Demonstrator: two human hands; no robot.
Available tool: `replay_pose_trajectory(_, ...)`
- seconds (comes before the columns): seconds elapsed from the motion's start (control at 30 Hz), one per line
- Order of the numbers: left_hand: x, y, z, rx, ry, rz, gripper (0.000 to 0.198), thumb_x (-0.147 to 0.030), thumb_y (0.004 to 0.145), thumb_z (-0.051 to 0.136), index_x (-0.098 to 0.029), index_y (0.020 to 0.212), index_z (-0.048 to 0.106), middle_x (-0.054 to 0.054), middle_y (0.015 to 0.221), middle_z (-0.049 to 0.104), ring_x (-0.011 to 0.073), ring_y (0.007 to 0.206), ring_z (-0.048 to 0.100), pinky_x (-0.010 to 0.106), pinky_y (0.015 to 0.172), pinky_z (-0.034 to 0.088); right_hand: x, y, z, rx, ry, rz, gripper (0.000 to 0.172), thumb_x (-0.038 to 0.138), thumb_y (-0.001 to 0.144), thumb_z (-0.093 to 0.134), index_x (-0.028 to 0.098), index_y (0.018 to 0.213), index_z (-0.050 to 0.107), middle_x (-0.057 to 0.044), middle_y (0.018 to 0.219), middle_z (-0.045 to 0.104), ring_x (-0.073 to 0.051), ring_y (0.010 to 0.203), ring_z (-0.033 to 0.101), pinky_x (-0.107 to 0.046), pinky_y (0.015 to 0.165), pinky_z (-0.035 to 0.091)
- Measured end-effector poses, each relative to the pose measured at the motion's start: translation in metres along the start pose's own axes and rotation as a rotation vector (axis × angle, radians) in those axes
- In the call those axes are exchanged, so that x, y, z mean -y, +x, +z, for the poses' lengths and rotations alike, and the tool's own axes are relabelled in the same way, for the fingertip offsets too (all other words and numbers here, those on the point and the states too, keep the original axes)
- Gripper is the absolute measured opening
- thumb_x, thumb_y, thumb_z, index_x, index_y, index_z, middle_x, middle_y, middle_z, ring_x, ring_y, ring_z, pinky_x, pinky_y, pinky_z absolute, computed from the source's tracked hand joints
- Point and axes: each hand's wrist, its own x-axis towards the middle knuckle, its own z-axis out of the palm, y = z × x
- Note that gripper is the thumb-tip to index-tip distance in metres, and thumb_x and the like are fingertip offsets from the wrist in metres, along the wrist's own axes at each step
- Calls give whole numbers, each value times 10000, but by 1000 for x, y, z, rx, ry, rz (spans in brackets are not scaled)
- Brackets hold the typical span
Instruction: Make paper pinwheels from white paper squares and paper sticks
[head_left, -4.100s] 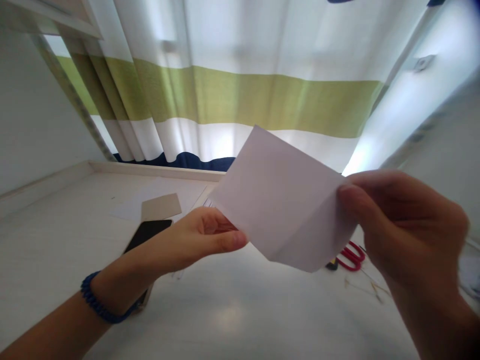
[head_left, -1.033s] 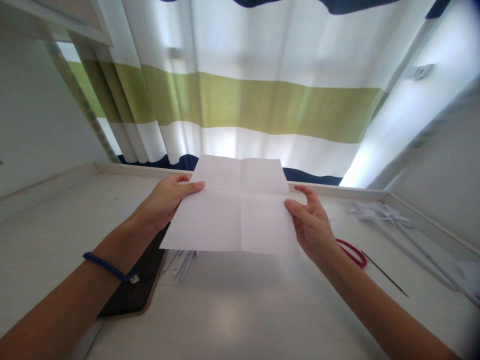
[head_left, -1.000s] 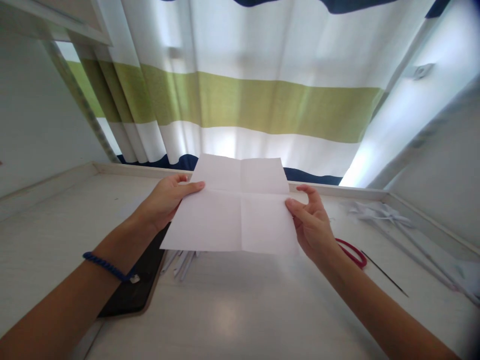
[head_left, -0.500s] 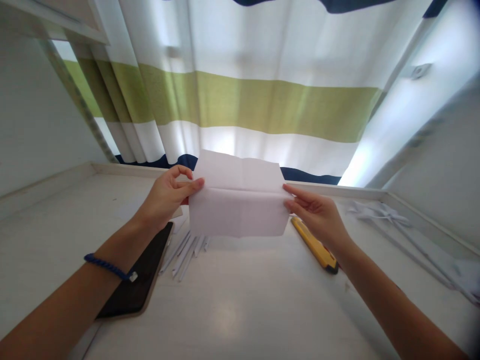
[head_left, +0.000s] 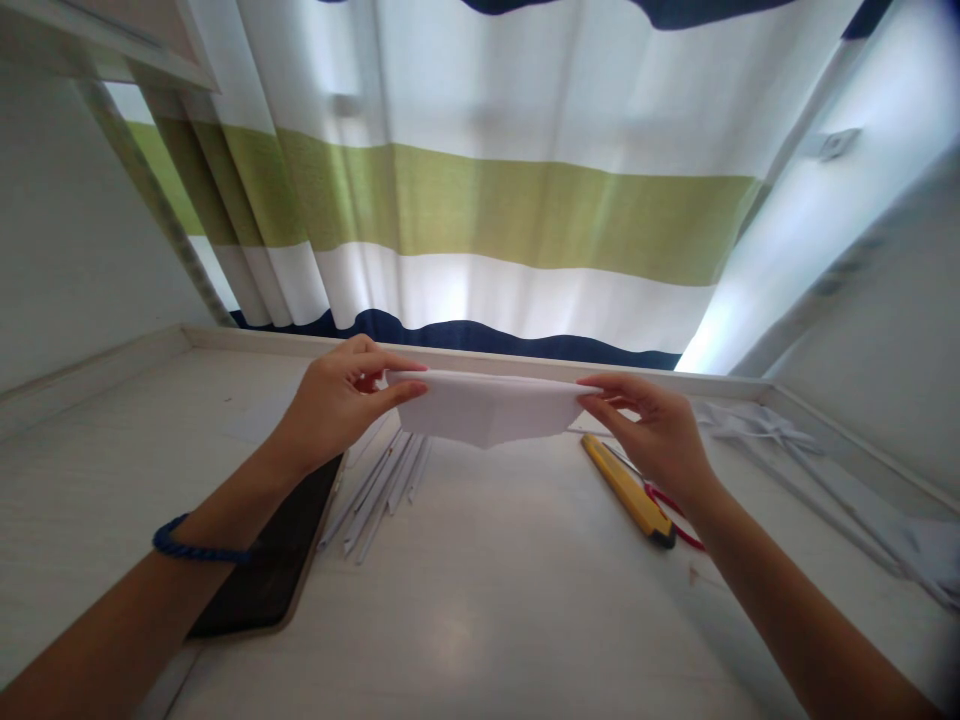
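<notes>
A folded sheet of white paper is held up above the white table, its fold running along the top edge. My left hand pinches the left end of that fold between thumb and fingers; a blue braided bracelet is on the wrist. At the right end, my right hand pinches the fold in the same way. Below the paper, toward the left, lie several thin rolled paper sticks. A yellow utility knife rests under my right hand, beside red-handled scissors partly hidden by that hand.
A dark tablet or phone lies under my left forearm. More paper sticks joined together are at the right side. A raised rim borders the table's back, with a striped curtain behind it.
The paper's upper half has folded down, so only a narrow strip shows below the crease. Both hands have tilted and still hold its ends. The scissors have come into view.
</notes>
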Motion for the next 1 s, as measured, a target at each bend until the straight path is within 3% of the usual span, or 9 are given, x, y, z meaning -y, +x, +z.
replay_pose_trajectory(0.1, -6, -2, -1, -32, 91, 106, 248, -422, 686, 632, -206, 796, 685, 19, 821, 537, 134, 699, 512, 235, 619, 438, 1, 2, -8, 52, -100, -41, 214, 382, 717, 612, 229, 863, 644, -46, 827, 597, -215, 773, 562, -412, 743, 466)
replay_pose_trajectory(0.2, -16, -7, 2, 75, 31, 164, 190, -365, 739, 598, -186, 778, 649, 22, 854, 578, 157, 803, 541, 243, 697, 432, 8, 2, -13, 161, -245, -112, 273, 423, 698, 625, 228, 888, 627, -77, 979, 536, -255, 931, 521, -435, 825, 423)
replay_pose_trajectory(0.33, -35, -19, 8, 174, -3, 175, 128, -312, 772, 576, -194, 797, 615, -4, 775, 616, 138, 732, 558, 219, 632, 424, 30, -7, -10, 361, -241, -198, 341, 425, 760, 567, 257, 1056, 560, -64, 1207, 475, -245, 1106, 442, -394, 933, 351)
replay_pose_trajectory(0.43, -46, -27, 9, 152, -2, 220, 78, -274, 777, 578, -208, 801, 612, -20, 748, 618, 123, 696, 559, 199, 599, 422, 48, -13, -5, 451, -183, -189, 292, 420, 784, 544, 252, 1020, 582, -33, 1056, 597, -214, 980, 530, -339, 864, 394)
replay_pose_trajectory(0.53, -51, -29, 6, 147, 17, 264, 67, -266, 779, 579, -208, 804, 604, -18, 748, 616, 121, 689, 561, 195, 587, 428, 58, -16, -3, 419, -140, -141, 200, 400, 815, 510, 243, 862, 624, 3, 793, 653, -164, 723, 584, -282, 699, 430)
replay_pose_trajectory(0.6, -53, -29, 5, 175, 61, 300, 83, -264, 789, 569, -197, 830, 597, -6, 778, 621, 125, 711, 567, 206, 617, 435, 62, -18, -4, 379, -142, -113, 202, 403, 810, 518, 234, 803, 629, 8, 728, 653, -147, 630, 575, -263, 615, 418)
replay_pose_trajectory(0.77, -61, -40, 13, 84, 330, 546, 199, -234, 801, 557, -196, 995, 585, 37, 970, 623, 189, 908, 548, 326, 816, 414, 69, -28, 0, 275, -322, -241, 141, 316, 814, 541, 218, 766, 631, -3, 682, 652, -155, 625, 574, -275, 608, 388)
replay_pose_trajectory(0.87, -69, -50, 19, 58, 415, 681, 150, -200, 821, 533, -196, 956, 601, 9, 889, 649, 175, 841, 564, 376, 868, 377, 77, -38, 7, 224, -401, -368, 133, 284, 828, 530, 214, 778, 632, 4, 663, 647, -152, 626, 571, -285, 632, 377)
replay_pose_trajectory(1.0, -73, -54, 19, 101, 381, 679, 94, -178, 833, 511, -182, 858, 602, -7, 773, 645, 158, 740, 562, 361, 797, 396, 85, -45, 7, 257, -418, -418, 137, 305, 834, 521, 219, 810, 625, 26, 644, 637, -134, 589, 557, -263, 581, 361)
